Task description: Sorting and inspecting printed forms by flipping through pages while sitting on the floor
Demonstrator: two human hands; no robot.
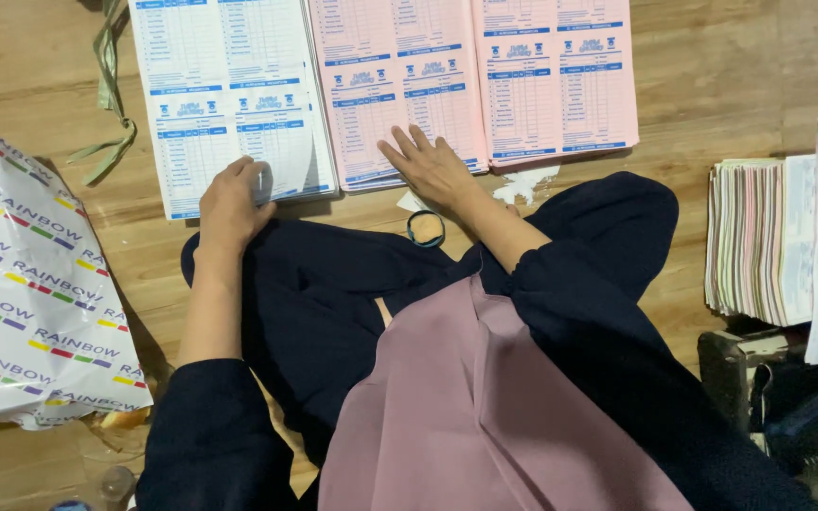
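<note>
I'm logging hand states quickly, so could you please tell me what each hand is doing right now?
Left hand: closed on the white sheet's corner.
Right hand: open, flat on the pink sheet.

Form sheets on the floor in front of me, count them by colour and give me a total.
White sheets: 1, with the left hand at its lower edge
Pink sheets: 2, the right hand flat on the nearer one
Total: 3

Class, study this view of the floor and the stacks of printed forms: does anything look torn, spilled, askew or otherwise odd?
Yes. White torn paper scraps lie on the wooden floor below the pink form stack, beside the right hand. A green strap lies loose and twisted at the upper left. The form stacks themselves sit neatly.
</note>
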